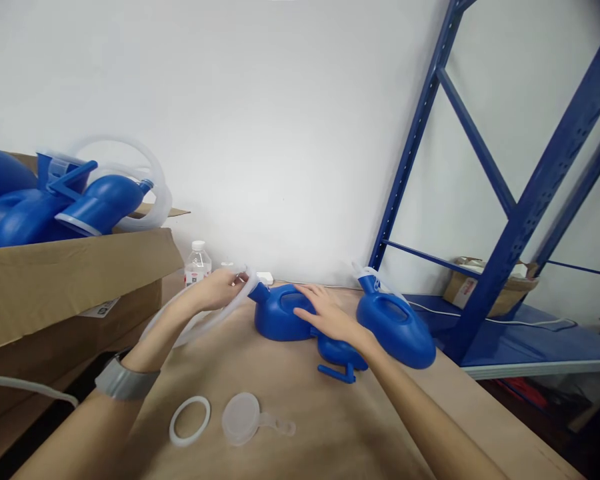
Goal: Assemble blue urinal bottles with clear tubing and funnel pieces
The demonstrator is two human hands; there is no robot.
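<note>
A blue plastic urinal bottle (281, 323) lies on the brown table, its neck angled up to the left. My left hand (220, 290) is closed on a translucent hose (225, 312) close to the bottle's mouth; the fingers partly hide the joint. Across the bottle's right end lies my right hand (327, 313), fingers over the top and far side, thumb on the near side. Below that wrist sits a blue funnel-like piece with a hinged handle (341, 357), partly covered. A second blue urinal bottle (395, 330) with a hose stands to the right.
A translucent cap with strap (241, 419) and a white ring (190, 421) lie in front. At left, a cardboard box (75, 280) holds more blue bottles and coiled hose. A clear water bottle (198, 263) stands near the wall. Blue shelving (520, 220) borders the right.
</note>
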